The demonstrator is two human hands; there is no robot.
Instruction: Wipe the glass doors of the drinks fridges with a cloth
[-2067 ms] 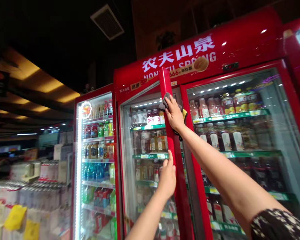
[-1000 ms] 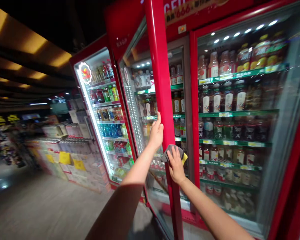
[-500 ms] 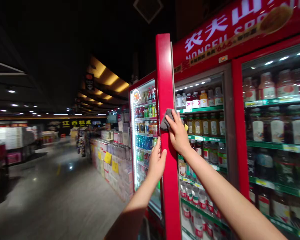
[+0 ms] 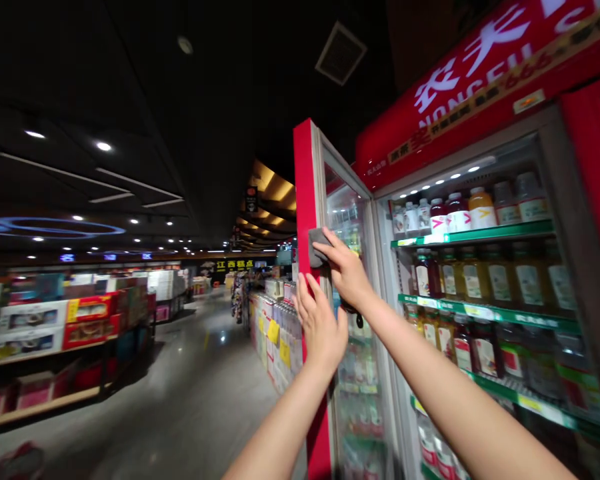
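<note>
You have the cooler door (image 4: 347, 220) standing open, and your right hand (image 4: 349, 275) presses the grey cloth (image 4: 317, 249) to its red edge (image 4: 306, 177), fingers stretched over the fabric. Your left hand (image 4: 324, 328) is just below, fingers loosely spread, holding nothing and seemingly resting on that edge. The wiping looks under way, not finished: the cloth covers one short stretch, with red edge above and below it. You can't tell which parts are already clean. The bottles (image 4: 473, 210) sit on their shelves, apart from your hands.
</note>
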